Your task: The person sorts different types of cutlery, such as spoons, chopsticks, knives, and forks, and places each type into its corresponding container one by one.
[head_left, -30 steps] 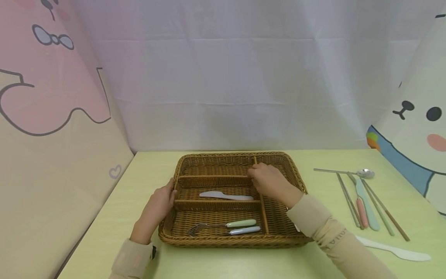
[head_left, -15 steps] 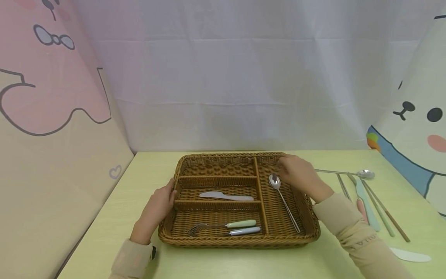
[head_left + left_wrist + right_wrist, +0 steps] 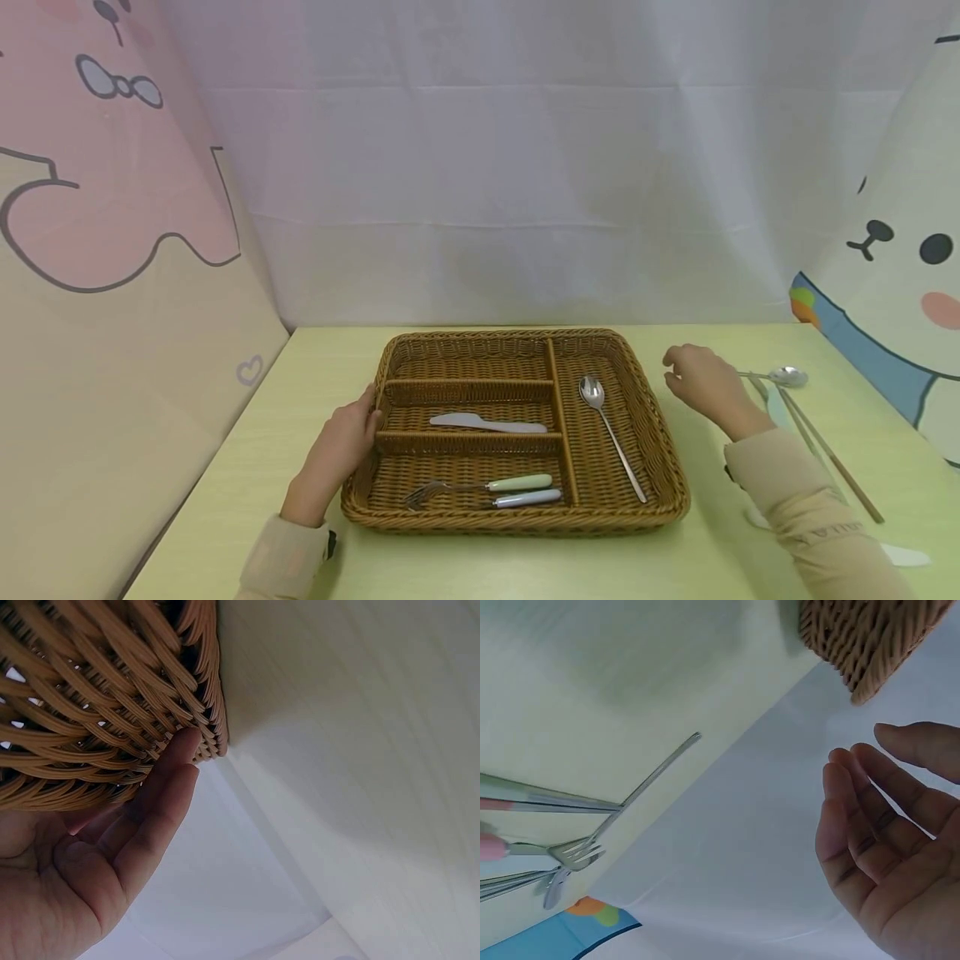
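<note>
My left hand (image 3: 341,446) holds the left rim of a brown wicker cutlery basket (image 3: 517,523); in the left wrist view its fingers (image 3: 161,814) lie along the outer wall. A pale knife (image 3: 487,423) sits in the middle left compartment. In the front one are a green-handled fork (image 3: 517,482) and a blue-handled utensil (image 3: 527,498), its far end unclear. A long metal spoon (image 3: 613,437) lies in the right compartment. Over the table right of the basket, my right hand (image 3: 705,383) holds nothing, fingers loosely bent. It is near another spoon (image 3: 787,377), whose handle it partly hides.
On the right lie chopsticks (image 3: 840,462), a green knife (image 3: 777,408) and a white knife (image 3: 906,556), partly behind the right sleeve. A pink-handled fork (image 3: 574,853) shows in the right wrist view. A pale curtain (image 3: 480,208) hangs behind the table.
My right hand has moved right, out of the basket and past its rim. The long spoon, covered by hand and arm earlier, now shows in the right compartment. The left hand stays put.
</note>
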A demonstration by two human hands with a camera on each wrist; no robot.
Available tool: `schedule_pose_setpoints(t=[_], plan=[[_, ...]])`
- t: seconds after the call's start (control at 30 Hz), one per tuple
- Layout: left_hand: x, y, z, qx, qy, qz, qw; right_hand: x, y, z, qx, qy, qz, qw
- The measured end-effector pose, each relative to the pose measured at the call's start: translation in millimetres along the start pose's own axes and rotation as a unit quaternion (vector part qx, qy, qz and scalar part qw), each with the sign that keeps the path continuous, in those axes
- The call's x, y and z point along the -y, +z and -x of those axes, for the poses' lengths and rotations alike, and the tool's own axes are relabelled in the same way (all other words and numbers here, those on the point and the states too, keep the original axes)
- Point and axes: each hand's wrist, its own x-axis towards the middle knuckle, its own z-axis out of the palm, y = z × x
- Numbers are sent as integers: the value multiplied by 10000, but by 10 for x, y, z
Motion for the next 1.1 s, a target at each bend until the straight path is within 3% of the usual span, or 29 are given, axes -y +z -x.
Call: schedule_pose_setpoints(t=[0.53, 0.87, 1.1], plan=[[5, 5, 3, -3, -20, -28, 10000, -639, 134, 225, 451, 710, 119, 9964], [6, 7, 5, -6, 0, 5, 10000, -767, 194, 334, 311, 928, -106, 9951], [4, 5, 7, 8, 21, -14, 10000, -757, 190, 358, 527, 1386, -25, 9889]])
